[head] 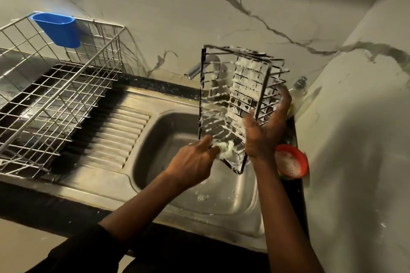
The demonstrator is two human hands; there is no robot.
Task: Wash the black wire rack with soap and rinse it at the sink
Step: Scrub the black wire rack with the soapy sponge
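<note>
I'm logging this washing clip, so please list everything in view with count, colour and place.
black wire rack: one, black under white foam, held tilted over the sink basin
scrubber: one, white with foam, at the rack's lower edge
sink: one, steel, ribbed drainboard on its left
faucet: one, silver, behind the rack
dish drainer: one, silver wire, left of the basin
cup holder: one, blue, hung on the drainer's back rim
tub: one, red rim, foamy inside, right of the basin
pump bottle: one, clear, back right, partly hidden
left hand: holds the scrubber
right hand: grips the rack's right side
</note>
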